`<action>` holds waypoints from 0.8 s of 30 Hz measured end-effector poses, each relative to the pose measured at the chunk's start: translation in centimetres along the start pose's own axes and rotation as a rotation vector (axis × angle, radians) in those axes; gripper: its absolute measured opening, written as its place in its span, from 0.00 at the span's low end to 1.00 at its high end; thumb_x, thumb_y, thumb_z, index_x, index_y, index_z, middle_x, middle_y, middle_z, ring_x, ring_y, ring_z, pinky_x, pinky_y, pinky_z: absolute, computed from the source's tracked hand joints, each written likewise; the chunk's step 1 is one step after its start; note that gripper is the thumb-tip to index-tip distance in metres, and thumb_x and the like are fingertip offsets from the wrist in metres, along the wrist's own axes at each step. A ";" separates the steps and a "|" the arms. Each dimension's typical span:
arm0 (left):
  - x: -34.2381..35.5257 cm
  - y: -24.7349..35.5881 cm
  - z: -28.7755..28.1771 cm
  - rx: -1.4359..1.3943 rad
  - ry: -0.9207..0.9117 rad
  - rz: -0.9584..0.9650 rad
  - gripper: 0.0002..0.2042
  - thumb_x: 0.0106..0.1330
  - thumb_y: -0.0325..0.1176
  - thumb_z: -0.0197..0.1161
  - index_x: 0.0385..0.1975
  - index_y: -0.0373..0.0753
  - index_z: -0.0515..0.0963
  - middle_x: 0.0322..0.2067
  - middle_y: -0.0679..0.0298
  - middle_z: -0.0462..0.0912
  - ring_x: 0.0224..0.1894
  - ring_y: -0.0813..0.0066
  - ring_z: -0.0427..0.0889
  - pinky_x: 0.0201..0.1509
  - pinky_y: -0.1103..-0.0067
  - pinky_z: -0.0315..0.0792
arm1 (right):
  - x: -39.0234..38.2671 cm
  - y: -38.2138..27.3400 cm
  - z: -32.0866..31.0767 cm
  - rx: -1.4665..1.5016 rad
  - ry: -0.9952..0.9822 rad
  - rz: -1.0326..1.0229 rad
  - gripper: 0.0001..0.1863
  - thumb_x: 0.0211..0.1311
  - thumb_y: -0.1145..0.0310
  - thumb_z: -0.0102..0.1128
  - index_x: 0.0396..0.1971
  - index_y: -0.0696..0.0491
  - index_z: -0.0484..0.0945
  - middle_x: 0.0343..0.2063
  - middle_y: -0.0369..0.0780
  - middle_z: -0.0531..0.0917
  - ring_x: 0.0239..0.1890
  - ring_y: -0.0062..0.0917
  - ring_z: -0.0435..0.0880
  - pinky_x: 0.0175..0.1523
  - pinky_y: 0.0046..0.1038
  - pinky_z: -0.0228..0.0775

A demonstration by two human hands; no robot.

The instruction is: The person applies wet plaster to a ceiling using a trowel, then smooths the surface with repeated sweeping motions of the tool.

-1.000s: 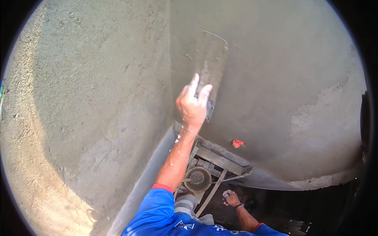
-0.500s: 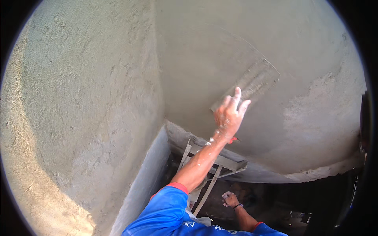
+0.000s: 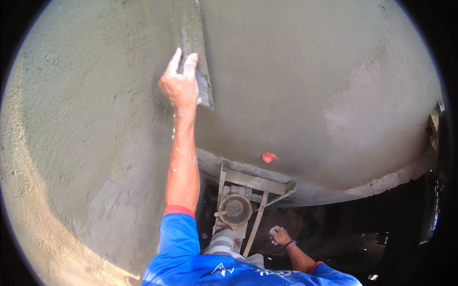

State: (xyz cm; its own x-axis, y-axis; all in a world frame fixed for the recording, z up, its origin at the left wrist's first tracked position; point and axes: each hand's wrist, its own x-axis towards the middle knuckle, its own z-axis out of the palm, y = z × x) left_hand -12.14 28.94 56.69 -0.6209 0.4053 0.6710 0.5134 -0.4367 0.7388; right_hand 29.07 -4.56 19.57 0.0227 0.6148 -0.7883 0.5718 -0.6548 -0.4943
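Observation:
My left hand [image 3: 180, 88] is raised against the grey wall, its fingers closed round a long flat plastering float [image 3: 193, 33]. The float stands nearly upright at the inner corner, its face to the wet plaster [image 3: 267, 86]; its grip is hidden by my hand. White paste specks the forearm. Low on the right, my right hand [image 3: 280, 235] hangs beside my body with its dusty fingers curled in. Nothing shows in it. A dark bracelet circles that wrist.
Below me, a wooden stand [image 3: 257, 182] carries a round bucket [image 3: 236, 209] with a handled tool in it. A small red thing [image 3: 269, 157] sticks out of the wall. The rough-plastered left wall [image 3: 71, 119] meets the smoother one at the corner. Lower right is dark.
My left hand has carried the float up and left, from the middle of the wall to the corner. The float has turned from slanting to nearly upright. My right hand stays low.

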 end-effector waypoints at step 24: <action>-17.1 -7.1 -1.6 -0.145 -0.060 -0.396 0.21 0.64 0.34 0.67 0.52 0.26 0.76 0.47 0.49 0.82 0.48 0.68 0.80 0.54 0.75 0.72 | 0.8 1.0 -1.0 0.008 -0.003 0.041 0.09 0.67 0.68 0.52 0.41 0.56 0.76 0.24 0.40 0.83 0.19 0.22 0.83 0.22 0.24 0.78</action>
State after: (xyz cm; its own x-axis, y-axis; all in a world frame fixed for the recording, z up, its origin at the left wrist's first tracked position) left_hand -6.13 23.79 39.85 -0.7160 0.6083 0.3424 0.1508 -0.3442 0.9267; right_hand 30.50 -4.23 18.79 0.0439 0.5859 -0.8092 0.5636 -0.6833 -0.4642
